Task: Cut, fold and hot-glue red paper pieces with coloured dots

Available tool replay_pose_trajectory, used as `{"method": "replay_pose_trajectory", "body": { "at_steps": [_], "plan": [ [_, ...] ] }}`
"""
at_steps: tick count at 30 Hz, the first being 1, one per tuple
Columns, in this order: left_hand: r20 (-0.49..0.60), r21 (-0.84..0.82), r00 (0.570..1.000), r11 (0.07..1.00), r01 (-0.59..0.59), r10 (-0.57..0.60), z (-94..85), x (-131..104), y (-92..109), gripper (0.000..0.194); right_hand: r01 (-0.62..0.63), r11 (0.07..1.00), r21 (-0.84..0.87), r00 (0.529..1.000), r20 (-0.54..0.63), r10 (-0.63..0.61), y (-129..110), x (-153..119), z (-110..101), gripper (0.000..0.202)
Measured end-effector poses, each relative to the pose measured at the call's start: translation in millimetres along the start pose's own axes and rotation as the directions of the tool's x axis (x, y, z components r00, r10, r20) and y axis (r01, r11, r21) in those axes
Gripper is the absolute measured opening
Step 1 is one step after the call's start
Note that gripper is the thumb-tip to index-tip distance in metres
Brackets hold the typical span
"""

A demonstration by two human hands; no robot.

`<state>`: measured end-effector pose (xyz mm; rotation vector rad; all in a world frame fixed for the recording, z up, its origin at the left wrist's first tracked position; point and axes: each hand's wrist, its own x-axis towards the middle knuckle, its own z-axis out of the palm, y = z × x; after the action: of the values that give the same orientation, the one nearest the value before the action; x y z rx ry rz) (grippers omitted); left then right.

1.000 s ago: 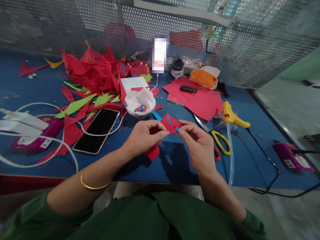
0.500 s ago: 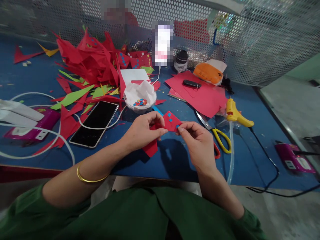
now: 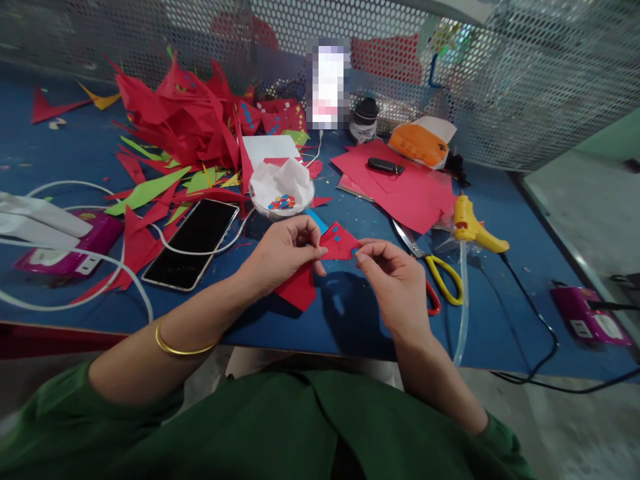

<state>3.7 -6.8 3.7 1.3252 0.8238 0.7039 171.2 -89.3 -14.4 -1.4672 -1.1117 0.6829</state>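
1. Nearside of bowl (image 3: 283, 211), red paper pc (image 3: 343, 248) is held up btwn both hands, above the blue desk (image 3: 360, 320). Blue sqs (image 3: 337, 238) show on it.
2. L hand (image 3: 287, 250): thumb + fingers pinching L side of pc. R hand (image 3: 395, 280): thumb + index pinching R corner, at a small blue sq.
3. Vs. earlier frame: pc now looks tipped flatter, its sqs closer tog. in view; blue strip (image 3: 317, 220), btwn bowl + pc, shows more. R hand abt same pinch.
4. L of bowl, nearside: dark phone (image 3: 193, 247), white cable (image 3: 187, 253) across it; then red + green scraps (image 3: 150, 191), w/ big red pile (image 3: 185, 123) farther back.
5. R of bowl: red sheets (image 3: 410, 200) w/ black fob (image 3: 384, 165) on top; nearer, scissors (image 3: 415, 247) open-handled, partly behind R hand; past them, yellow glue gun (image 3: 467, 225), its clear stick hanging toward near edge.
6. Directly beyond bowl: white paper (image 3: 270, 148), then lit phone (image 3: 328, 87), blurred, by mesh screen (image 3: 280, 40).
7. Desk's near edge runs nearside of bowl, past both hands; bare blue surface shows btwn hands + that edge, also far L of bowl.
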Motion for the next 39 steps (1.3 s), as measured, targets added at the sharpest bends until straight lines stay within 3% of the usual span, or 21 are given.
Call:
{"method": "replay_pose_trajectory", "body": {
  "at_steps": [4,9,14,20,27,34,39],
  "plan": [
    [-0.035,-0.01,0.999,1.0,0.003,-0.003,0.0,-0.3,1.1,0.019,0.113,0.985,-0.133,0.992,-0.038,-0.119,-3.5,1.1,-2.2,0.007],
    [-0.038,0.061,0.999,0.998,-0.007,0.009,-1.3,-1.5,2.2,0.005,0.146,0.974,-0.174,0.988,-0.022,-0.152,-8.1,0.6,-2.7,0.008],
    [-0.012,0.15,1.0,0.989,0.001,0.001,-2.4,-2.8,4.1,0.018,0.186,0.965,-0.182,0.982,-0.007,-0.191,-7.3,-0.3,-2.3,0.006],
    [0.041,0.149,0.998,0.988,0.038,-0.045,-1.8,-3.2,6.2,0.013,0.254,0.947,-0.196,0.967,0.046,-0.25,-8.6,-0.6,-1.8,0.005],
    [0.106,0.117,0.992,0.991,0.058,-0.071,-1.0,-2.6,5.2,0.013,0.29,0.94,-0.181,0.953,0.144,-0.267,-9.4,-2.4,-2.1,0.006],
    [0.16,0.145,0.987,0.989,-0.006,-0.017,-3.4,-2.6,2.9,0.01,0.293,0.937,-0.19,0.951,0.16,-0.265,-8.2,-1.8,-2.1,0.008],
    [0.127,0.126,0.992,0.992,-0.015,-0.001,-2.1,-3.2,3.8,0.014,0.306,0.921,-0.241,0.952,0.109,-0.288,-6.9,-2.3,-1.5,0.006]
  ]
}}
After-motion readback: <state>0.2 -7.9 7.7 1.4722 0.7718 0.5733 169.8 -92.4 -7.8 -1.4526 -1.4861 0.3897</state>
